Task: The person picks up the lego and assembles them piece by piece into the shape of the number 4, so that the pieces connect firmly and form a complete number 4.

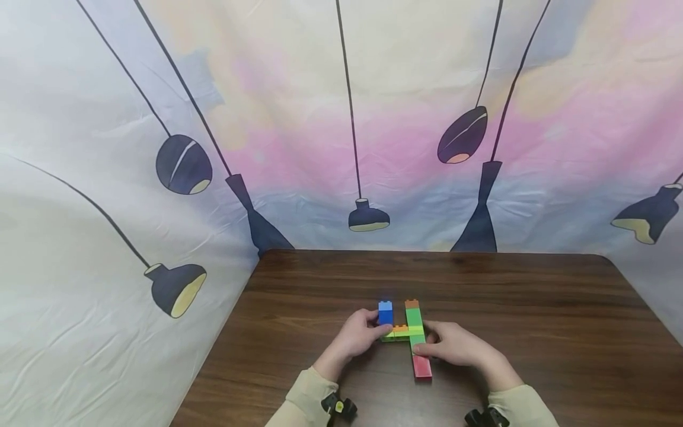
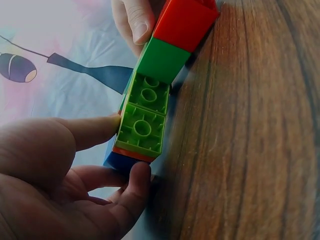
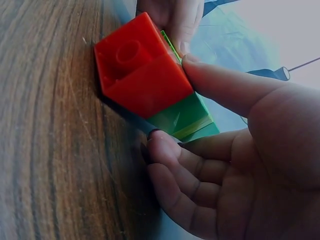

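Note:
A joined build of toy building bricks lies at the middle of the table in the head view. Its long column has a red brick (image 1: 422,367) at the near end, green bricks (image 1: 414,317) above it and an orange-brown brick (image 1: 412,303) at the far end. Lime bricks (image 2: 142,128), hollow undersides showing in the left wrist view, form a crosspiece with orange along it. A blue brick (image 1: 385,312) rises from its left end. My left hand (image 1: 356,335) grips that end, thumb on the crosspiece. My right hand (image 1: 453,344) pinches the column's green part, just above the red brick.
The brown wooden table (image 1: 299,279) runs back to a fabric backdrop (image 1: 416,178) printed with hanging lamps. Black wrist mounts (image 1: 339,407) sit at both sleeve cuffs. In the right wrist view, the red brick's hollow end lies close over the wood.

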### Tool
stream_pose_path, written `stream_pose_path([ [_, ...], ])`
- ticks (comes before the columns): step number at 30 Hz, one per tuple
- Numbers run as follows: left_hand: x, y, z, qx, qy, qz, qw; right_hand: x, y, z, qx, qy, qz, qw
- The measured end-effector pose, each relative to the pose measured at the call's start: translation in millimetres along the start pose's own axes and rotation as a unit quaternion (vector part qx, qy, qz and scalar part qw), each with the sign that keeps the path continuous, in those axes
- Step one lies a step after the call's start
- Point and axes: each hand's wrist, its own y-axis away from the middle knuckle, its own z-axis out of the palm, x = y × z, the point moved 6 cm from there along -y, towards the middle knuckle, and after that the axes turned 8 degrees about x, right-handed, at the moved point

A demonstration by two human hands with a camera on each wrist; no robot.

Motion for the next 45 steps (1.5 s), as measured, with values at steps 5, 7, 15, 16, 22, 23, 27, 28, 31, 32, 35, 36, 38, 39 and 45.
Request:
stream_pose_path([
  [5, -0.5, 0.5, 1.6, 0.000, 0.013, 0.003, 0.9999, -1.8, 0.3, 1.0, -0.001, 0.003, -0.003, 1.0000],
  [7, 0.2, 0.8, 1.8, 0.000, 0.015, 0.004, 0.9999, -2.0, 0.2, 1.3, 0.000, 0.009, 0.001, 1.0000],
  [15, 3.0, 1.3, 1.5, -0.004, 0.004, 0.016, 0.9999, 0.2, 0.2, 2.7, 0.013, 0.026, 0.029, 0.9991],
  [16, 3.3, 1.1, 1.8, -0.004, 0.000, 0.019, 0.9998, 0.2, 0.1, 2.8, 0.014, 0.025, 0.028, 0.9992],
  [22, 3.2, 0.5, 2.5, 0.002, -0.017, 0.027, 0.9995, 0.3, -1.2, 3.4, 0.013, 0.024, 0.015, 0.9995],
  [23, 3.1, 0.5, 2.4, 0.004, -0.018, 0.027, 0.9995, 0.5, -1.2, 3.7, 0.013, 0.024, 0.015, 0.9995],
  [27, 2.6, 0.8, 2.5, 0.006, -0.025, 0.025, 0.9994, 1.6, -0.9, 5.3, 0.011, 0.019, 0.018, 0.9996],
  [28, 2.6, 0.9, 2.4, 0.006, -0.025, 0.024, 0.9994, 1.7, -0.7, 5.5, 0.011, 0.017, 0.019, 0.9996],
  [31, 3.1, 1.5, 2.0, 0.007, -0.025, 0.022, 0.9994, 1.6, -0.9, 5.9, 0.014, 0.016, 0.019, 0.9996],
  [32, 3.2, 1.8, 1.9, 0.008, -0.027, 0.021, 0.9994, 1.4, -1.1, 5.9, 0.015, 0.016, 0.019, 0.9996],
  [35, 4.5, 2.7, 1.6, 0.010, -0.036, 0.020, 0.9991, 1.3, -1.9, 6.2, 0.018, 0.019, 0.020, 0.9995],
  [36, 5.0, 2.9, 1.7, 0.012, -0.041, 0.021, 0.9989, 1.3, -2.2, 6.3, 0.019, 0.019, 0.021, 0.9994],
  [38, 6.7, 3.4, 1.6, 0.018, -0.050, 0.025, 0.9983, 1.5, -2.7, 6.6, 0.021, 0.019, 0.026, 0.9993],
  [39, 7.2, 3.6, 1.6, 0.021, -0.054, 0.027, 0.9980, 1.7, -2.9, 6.6, 0.022, 0.020, 0.028, 0.9992],
  [45, 10.4, 5.0, 1.5, 0.041, -0.071, 0.036, 0.9960, 3.4, -3.4, 6.7, 0.027, 0.026, 0.032, 0.9988],
])
